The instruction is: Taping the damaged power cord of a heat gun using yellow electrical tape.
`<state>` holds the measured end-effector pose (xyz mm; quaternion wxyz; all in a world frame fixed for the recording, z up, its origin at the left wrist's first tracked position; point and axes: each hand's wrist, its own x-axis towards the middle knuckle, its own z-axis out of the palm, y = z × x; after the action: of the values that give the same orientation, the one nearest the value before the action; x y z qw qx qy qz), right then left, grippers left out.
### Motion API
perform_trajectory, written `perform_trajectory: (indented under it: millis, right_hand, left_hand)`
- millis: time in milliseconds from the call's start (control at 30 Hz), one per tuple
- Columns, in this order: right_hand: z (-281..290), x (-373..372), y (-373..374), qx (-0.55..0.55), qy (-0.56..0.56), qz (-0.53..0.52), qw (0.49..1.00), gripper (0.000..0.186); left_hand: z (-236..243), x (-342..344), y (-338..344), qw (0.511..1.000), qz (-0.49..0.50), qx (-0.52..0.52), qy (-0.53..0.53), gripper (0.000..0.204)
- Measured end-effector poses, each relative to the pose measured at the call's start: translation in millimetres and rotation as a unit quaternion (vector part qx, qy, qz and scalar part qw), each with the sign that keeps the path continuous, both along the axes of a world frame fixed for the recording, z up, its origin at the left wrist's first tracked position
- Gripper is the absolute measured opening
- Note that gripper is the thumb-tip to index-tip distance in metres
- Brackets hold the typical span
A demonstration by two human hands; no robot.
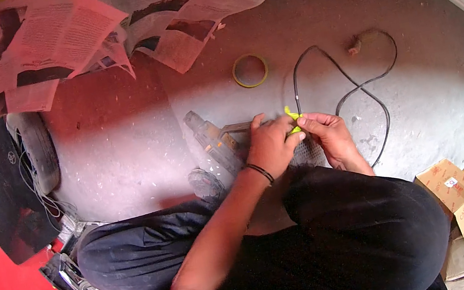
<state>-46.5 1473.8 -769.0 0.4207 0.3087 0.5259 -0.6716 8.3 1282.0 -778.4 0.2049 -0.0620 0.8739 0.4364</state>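
Both hands pinch a strip of yellow tape (pixel 292 117): left hand (pixel 269 146) and right hand (pixel 329 135) each hold it in a clenched grip. A tape roll (pixel 250 71) lies on the floor (pixel 121 152) beyond the hands, and a black cable (pixel 358 85) loops right of the roll.

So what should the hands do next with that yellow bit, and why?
Probably press the yellow strip down flat. The left hand and right hand both pinch it just above the grey perforated piece on the floor, and one end sticks up loose.

Grey concrete floor (pixel 122 158), spread newspapers (pixel 69 31), cardboard box (pixel 457 192), reddish light
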Motion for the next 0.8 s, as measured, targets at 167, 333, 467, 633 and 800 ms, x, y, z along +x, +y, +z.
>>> perform_trajectory:
  millis: [167, 333, 467, 633, 800]
  right_hand:
    - [-25, 15, 12, -0.045, 0.012, 0.001, 0.999, 0.026]
    - [-16, 18, 5, -0.080, 0.013, -0.013, 0.997, 0.028]
    - [-17, 19, 4, -0.101, 0.037, -0.019, 0.994, 0.028]
    - [-20, 20, 3, -0.057, 0.097, 0.019, 0.993, 0.025]
    - [-21, 22, 0, 0.025, 0.161, 0.053, 0.985, 0.022]
  left_hand:
    - [5, -24, -36, 0.948, 0.181, 0.248, -0.087, 0.066]
    - [-5, -41, -46, 0.962, 0.033, 0.258, -0.089, 0.056]
    - [-8, -47, -48, 0.955, 0.009, 0.234, -0.183, 0.029]
    - [-7, -47, -47, 0.949, 0.040, 0.257, -0.175, 0.031]
    - [26, -57, -19, 0.993, 0.041, 0.077, -0.077, 0.027]
